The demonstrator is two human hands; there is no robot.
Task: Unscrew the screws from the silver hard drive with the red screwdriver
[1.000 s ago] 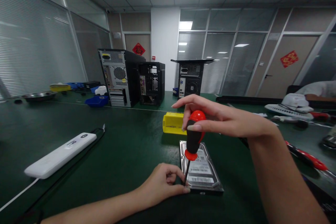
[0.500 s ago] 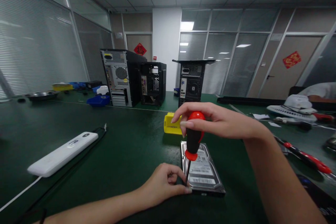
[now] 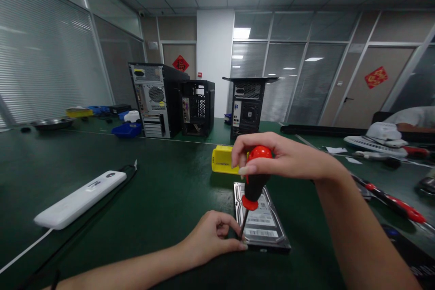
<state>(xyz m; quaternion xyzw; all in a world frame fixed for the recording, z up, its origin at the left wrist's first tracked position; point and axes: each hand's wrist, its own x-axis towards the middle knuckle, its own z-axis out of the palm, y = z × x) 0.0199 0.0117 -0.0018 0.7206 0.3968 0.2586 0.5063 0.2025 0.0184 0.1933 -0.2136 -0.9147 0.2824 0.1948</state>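
A hard drive [image 3: 263,224] with a white label lies flat on the green table [image 3: 163,199] in front of me. My right hand [image 3: 282,158] grips the red and black handle of a screwdriver [image 3: 253,186] from above; the tool leans slightly right, its tip on the drive's near left corner. My left hand [image 3: 212,238] rests on the table, fingertips pinching the shaft near the tip and touching that corner.
A yellow bin [image 3: 222,165] sits just behind the drive. A white power strip [image 3: 79,199] with a black cable lies left. Three computer cases [image 3: 159,99] stand at the back. Red-handled tools [image 3: 394,199] lie right; another person's arm [image 3: 413,120] rests far right.
My right hand has closed tighter around the handle top and shifted a little right, tilting the screwdriver. The left hand and the drive stay put.
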